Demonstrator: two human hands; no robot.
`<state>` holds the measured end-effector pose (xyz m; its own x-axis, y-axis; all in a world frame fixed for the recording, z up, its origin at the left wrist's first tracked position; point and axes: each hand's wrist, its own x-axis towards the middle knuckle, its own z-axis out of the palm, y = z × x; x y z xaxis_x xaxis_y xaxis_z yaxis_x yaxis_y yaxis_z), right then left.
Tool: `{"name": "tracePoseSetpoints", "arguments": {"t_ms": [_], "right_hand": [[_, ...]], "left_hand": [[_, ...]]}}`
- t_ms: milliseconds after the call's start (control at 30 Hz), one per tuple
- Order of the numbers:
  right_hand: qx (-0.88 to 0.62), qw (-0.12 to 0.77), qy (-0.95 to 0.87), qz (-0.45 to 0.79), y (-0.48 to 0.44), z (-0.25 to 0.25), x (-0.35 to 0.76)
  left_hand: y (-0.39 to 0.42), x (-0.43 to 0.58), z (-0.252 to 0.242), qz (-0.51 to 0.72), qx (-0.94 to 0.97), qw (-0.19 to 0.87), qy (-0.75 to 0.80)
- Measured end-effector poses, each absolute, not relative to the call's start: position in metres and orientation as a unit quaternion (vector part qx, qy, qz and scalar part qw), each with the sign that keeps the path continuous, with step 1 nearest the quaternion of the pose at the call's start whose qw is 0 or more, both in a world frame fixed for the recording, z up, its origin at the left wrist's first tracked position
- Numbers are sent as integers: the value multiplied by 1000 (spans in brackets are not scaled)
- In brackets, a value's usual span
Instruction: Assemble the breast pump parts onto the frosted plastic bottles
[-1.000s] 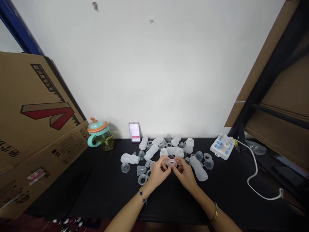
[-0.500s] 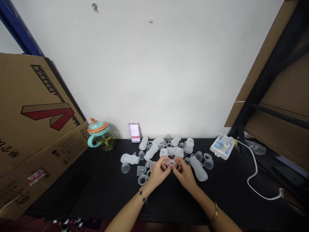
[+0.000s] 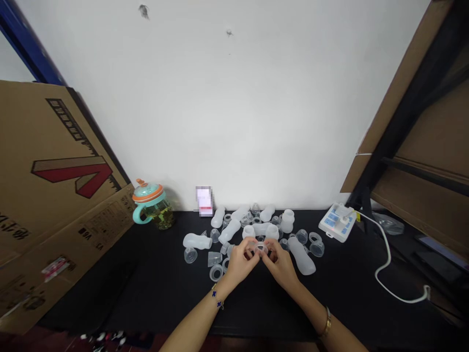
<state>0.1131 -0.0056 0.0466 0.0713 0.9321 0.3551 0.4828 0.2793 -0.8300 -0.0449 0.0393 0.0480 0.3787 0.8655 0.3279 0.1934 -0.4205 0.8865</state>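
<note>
Between my left hand (image 3: 242,260) and my right hand (image 3: 279,260) is a small clear plastic ring (image 3: 261,247), like a bottle collar. Fingers and thumbs of both hands close on its two sides, and the fingers partly cover it. Around them on the table lie several frosted white bottles; one bottle (image 3: 302,256) rests just right of my right hand and another bottle (image 3: 197,241) lies to the left. A loose clear ring (image 3: 216,273) is near my left wrist. Clear domed caps (image 3: 190,254) and a clear cup (image 3: 214,259) lie about too.
A glass teapot (image 3: 154,204) with a teal handle stands at the back left by a cardboard box (image 3: 58,205). A pixelated upright card (image 3: 204,201) leans near the wall. On the right are a white power strip (image 3: 337,222) and its cable (image 3: 384,266) on the black table (image 3: 161,293).
</note>
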Motion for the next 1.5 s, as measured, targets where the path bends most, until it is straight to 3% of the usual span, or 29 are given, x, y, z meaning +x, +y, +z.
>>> {"name": "tracePoseSetpoints", "arguments": {"t_ms": [1500], "right_hand": [[-561,474,-638,233,-4,44,112]], "left_hand": [[38,-46,52,412,744,371,373]]}}
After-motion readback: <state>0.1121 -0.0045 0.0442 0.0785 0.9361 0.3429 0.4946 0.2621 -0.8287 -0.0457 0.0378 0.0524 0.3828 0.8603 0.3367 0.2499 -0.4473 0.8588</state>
